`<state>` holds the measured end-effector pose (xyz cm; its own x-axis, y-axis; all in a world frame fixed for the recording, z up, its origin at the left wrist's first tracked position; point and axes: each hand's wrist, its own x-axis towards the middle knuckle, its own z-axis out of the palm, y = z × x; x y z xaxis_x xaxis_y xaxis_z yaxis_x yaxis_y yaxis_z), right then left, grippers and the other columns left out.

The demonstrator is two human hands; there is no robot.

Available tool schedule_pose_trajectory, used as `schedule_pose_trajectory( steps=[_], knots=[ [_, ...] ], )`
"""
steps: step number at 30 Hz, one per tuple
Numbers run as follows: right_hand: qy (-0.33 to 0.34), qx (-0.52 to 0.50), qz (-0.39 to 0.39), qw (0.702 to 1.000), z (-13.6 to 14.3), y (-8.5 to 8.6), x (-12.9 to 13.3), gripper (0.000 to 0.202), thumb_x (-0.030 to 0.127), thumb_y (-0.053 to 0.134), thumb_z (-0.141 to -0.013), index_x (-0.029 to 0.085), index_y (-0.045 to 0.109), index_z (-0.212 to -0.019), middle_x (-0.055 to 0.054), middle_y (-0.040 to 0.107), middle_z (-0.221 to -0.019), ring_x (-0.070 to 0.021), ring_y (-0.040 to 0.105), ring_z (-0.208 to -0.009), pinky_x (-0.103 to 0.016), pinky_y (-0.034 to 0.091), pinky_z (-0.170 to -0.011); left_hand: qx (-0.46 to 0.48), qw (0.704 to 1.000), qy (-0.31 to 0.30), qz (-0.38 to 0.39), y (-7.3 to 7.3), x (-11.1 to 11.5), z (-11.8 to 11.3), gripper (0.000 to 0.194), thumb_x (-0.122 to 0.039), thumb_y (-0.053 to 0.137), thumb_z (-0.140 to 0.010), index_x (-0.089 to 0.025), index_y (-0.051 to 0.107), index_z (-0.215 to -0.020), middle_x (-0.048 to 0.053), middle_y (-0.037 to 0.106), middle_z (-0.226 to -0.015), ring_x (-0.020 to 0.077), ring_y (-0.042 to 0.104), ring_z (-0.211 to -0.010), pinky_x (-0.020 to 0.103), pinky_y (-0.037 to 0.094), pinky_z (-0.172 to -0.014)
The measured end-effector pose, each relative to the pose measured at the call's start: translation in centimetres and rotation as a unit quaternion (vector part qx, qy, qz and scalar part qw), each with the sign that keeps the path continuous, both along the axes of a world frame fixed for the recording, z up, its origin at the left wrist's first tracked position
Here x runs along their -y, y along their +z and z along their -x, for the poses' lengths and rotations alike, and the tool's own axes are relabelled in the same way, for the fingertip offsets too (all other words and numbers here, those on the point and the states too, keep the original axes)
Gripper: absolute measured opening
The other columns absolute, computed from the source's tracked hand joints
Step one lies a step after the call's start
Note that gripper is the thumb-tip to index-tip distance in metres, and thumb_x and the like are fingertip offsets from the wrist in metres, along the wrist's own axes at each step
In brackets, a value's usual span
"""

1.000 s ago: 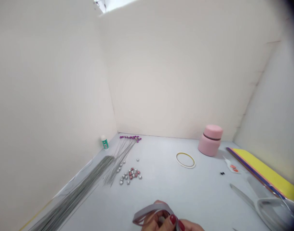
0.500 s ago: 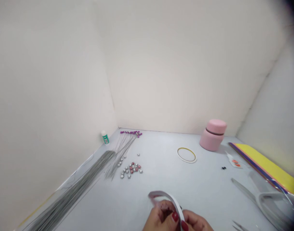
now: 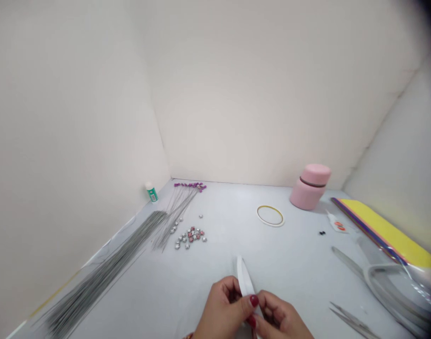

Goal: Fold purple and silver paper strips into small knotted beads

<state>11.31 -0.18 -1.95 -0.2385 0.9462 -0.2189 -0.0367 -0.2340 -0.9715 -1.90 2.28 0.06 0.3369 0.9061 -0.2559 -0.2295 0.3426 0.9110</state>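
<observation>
Pale strip [image 3: 246, 282]: had swung, since the earlier frame, from a broad arch leaning left to a narrow, nearly upright form pointing away from the person; it stood between the two hands, above the near part of the tabletop [image 3: 232, 212].
Left hand [image 3: 222, 306]: pinched the strip, thumb laid across its face and fingers curled alongside, probably to steady it.
Right hand [image 3: 280, 315]: pinched the strip just below the left thumb; two close grips presumably gave control over a short length.
Scissors [image 3: 368, 277]: lay at right, handles toward the person, seemingly for easy reach; tweezers [image 3: 354, 321] lay nearer.
Folded stars [image 3: 191, 236]: silver and pink, clustered beside the wire bundle [image 3: 112, 273], apparently kept apart from the working space.
Tape roll [image 3: 271, 225]: lay flat beyond the hands, perhaps to keep it from rolling.
Change in view: both hands and the tweezers showed more fully than before; resting objects shifted upward together, suggesting camera movement.
</observation>
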Motion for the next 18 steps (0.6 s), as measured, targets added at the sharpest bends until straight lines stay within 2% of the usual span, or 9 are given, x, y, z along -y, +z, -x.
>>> schedule_pose_trajectory(
  steps=[5, 8, 13, 18],
  knots=[
    [0.001, 0.010, -0.012, 1.000, 0.1, 1.9, 0.3, 0.033, 0.043, 0.065, -0.066, 0.016, 0.046, -0.059, 0.005, 0.039, -0.053, -0.0094, 0.033, -0.053, -0.020, 0.027, -0.049, 0.008, 1.000, 0.004, 0.007, 0.2, 0.2, 0.1, 0.040, -0.043, 0.074, -0.053, -0.015, 0.046, -0.056, -0.002, 0.053, -0.048, 0.0084, 0.046, -0.042, 0.020, 0.033, -0.044],
    [-0.014, 0.005, -0.009, 1.000, 0.2, 2.4, 0.4, 0.033, 0.042, 0.065, -0.067, 0.016, 0.047, -0.059, 0.005, 0.040, -0.052, -0.0094, 0.034, -0.052, -0.020, 0.027, -0.050, 0.008, 1.000, 0.008, 0.000, -0.1, 0.0, 0.2, 0.038, -0.040, 0.073, -0.056, -0.015, 0.045, -0.056, -0.004, 0.052, -0.047, 0.0077, 0.045, -0.042, 0.019, 0.033, -0.044],
    [-0.028, -0.021, 0.014, 0.999, 0.3, 2.8, 0.3, 0.035, 0.041, 0.069, -0.062, 0.016, 0.047, -0.057, 0.005, 0.043, -0.051, -0.0091, 0.037, -0.051, -0.020, 0.028, -0.049, -0.014, 1.000, 0.022, 0.011, -0.6, 0.0, 0.3, 0.038, -0.037, 0.073, -0.057, -0.016, 0.043, -0.052, -0.002, 0.054, -0.045, 0.0092, 0.048, -0.041, 0.019, 0.033, -0.041],
    [-0.036, -0.074, 0.075, 0.994, 0.2, 3.2, 0.2, 0.040, 0.047, 0.071, -0.057, 0.015, 0.047, -0.059, 0.004, 0.049, -0.050, -0.0075, 0.038, -0.046, -0.019, 0.028, -0.047, 0.026, 0.998, -0.002, 0.055, -0.3, 0.1, 0.3, 0.037, -0.041, 0.072, -0.057, -0.015, 0.046, -0.050, 0.000, 0.057, -0.041, 0.0140, 0.053, -0.038, 0.024, 0.039, -0.041]
  ],
)
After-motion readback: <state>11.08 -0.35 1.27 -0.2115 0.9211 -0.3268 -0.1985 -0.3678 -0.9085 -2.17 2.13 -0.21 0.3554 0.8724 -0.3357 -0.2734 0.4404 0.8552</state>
